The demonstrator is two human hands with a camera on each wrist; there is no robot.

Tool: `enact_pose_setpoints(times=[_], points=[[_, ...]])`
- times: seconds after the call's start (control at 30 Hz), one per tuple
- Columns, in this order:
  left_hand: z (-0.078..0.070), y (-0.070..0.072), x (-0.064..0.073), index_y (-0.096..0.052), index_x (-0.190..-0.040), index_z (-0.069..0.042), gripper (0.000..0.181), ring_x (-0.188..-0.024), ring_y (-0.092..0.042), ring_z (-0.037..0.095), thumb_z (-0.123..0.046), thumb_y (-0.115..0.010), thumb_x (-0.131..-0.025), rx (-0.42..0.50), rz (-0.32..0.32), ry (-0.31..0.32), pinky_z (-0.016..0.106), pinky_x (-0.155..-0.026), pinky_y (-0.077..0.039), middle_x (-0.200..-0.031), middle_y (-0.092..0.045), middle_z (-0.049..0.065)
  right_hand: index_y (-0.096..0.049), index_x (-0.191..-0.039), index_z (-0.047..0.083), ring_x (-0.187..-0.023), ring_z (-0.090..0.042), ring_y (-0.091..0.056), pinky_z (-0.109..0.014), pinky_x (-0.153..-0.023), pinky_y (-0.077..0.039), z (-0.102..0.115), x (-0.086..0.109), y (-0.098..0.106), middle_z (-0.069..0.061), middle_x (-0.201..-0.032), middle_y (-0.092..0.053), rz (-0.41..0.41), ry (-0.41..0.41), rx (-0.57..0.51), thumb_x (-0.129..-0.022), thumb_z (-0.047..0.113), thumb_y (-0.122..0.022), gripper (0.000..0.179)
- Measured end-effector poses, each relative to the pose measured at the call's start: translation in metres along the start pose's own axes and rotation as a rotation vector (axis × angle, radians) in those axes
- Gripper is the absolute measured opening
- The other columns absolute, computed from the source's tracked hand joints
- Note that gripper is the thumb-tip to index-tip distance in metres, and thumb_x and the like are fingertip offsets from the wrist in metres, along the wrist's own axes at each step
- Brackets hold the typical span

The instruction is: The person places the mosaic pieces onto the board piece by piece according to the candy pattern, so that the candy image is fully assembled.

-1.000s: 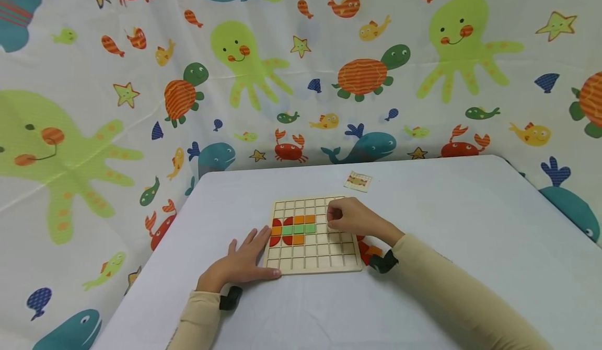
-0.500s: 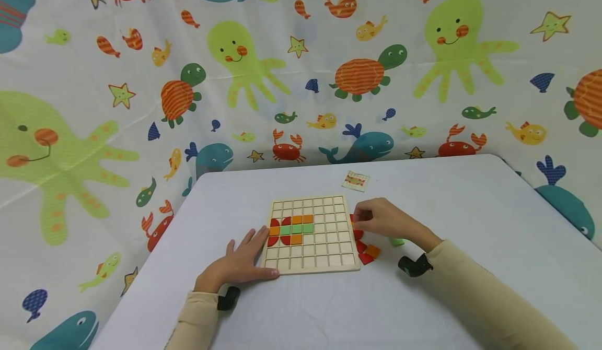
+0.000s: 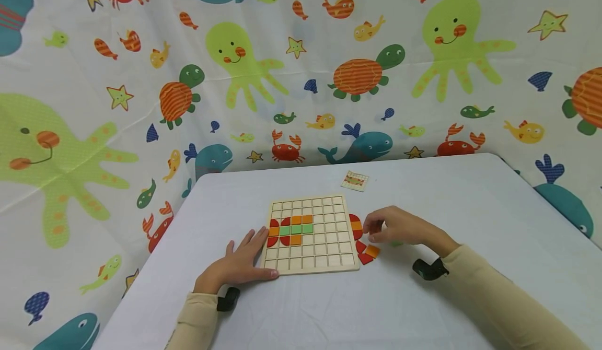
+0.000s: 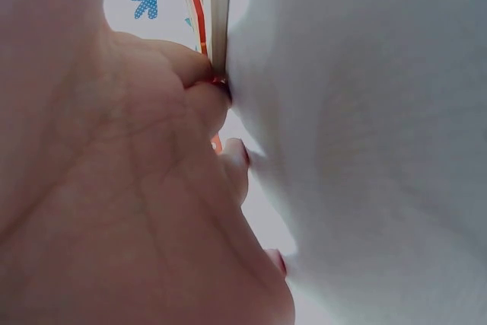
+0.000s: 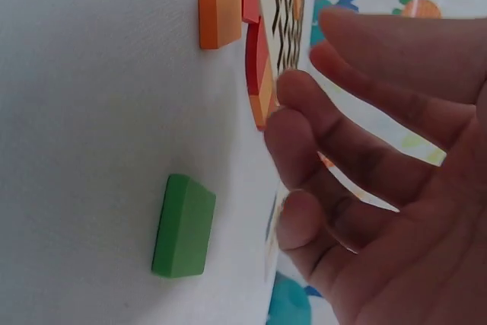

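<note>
A wooden grid board [image 3: 329, 248] lies on the table, with red rounded tiles, orange square tiles and a row of green tiles [image 3: 296, 229] in its left part. My left hand [image 3: 242, 264] rests flat beside the board, its spread fingers and thumb touching the left edge and near corner. Right of the board hovers my right hand [image 3: 400, 225], fingers loosely bent and thumb apart, with nothing between them in the right wrist view. Nearest to it are a red-and-orange group of tiles [image 3: 356, 226] against the board's edge and a green tile [image 5: 186, 226], mostly hidden by the hand in the head view.
More loose pieces, an orange tile [image 3: 373, 251] and red tiles [image 3: 365, 259], lie by the board's lower right edge. Behind the board sits a small printed card [image 3: 355, 181]. A curtain with sea animals [image 3: 263, 146] hangs at the table's far edge.
My right hand has moved right from over the board, past its right edge to above the loose tiles, and its fingers have spread. The left hand and the tiles on the board stay put.
</note>
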State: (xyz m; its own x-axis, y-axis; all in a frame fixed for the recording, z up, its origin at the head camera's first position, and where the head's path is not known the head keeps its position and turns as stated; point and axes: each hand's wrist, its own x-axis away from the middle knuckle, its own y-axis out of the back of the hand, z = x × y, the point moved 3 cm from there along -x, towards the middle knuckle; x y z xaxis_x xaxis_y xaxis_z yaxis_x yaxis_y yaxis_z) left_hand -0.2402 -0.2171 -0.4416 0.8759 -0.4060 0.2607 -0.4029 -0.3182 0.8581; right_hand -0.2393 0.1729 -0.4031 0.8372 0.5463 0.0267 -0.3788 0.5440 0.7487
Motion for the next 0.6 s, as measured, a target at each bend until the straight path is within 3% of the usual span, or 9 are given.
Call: enact_pose_setpoints(times=[0.23,0.6], points=[[-0.001,0.000,0.000,-0.021,-0.172,-0.009,0.121,-0.164,-0.004,0.040,-0.063,-0.082,-0.083,-0.004,-0.002,0.003,0.076,-0.121,0.005,-0.178,-0.018,0.014,-0.077,-0.111,0.014,-0.097,-0.016,-0.059,-0.033,-0.086,-0.055,-0.004,0.006,-0.008,0.007,-0.100,-0.066,0.113,0.034,0.026,-0.092,0.006,-0.079,0.020],[0.001,0.000,0.001,-0.021,-0.172,-0.009,0.120,-0.163,-0.005,0.040,-0.064,-0.081,-0.084,-0.003,-0.001,-0.007,0.077,-0.120,0.004,-0.178,-0.018,0.013,-0.072,-0.104,0.017,-0.100,-0.016,-0.055,-0.035,-0.087,-0.053,-0.007,0.006,-0.016,0.007,-0.099,-0.060,0.124,0.044,0.076,-0.088,0.010,-0.085,0.022]])
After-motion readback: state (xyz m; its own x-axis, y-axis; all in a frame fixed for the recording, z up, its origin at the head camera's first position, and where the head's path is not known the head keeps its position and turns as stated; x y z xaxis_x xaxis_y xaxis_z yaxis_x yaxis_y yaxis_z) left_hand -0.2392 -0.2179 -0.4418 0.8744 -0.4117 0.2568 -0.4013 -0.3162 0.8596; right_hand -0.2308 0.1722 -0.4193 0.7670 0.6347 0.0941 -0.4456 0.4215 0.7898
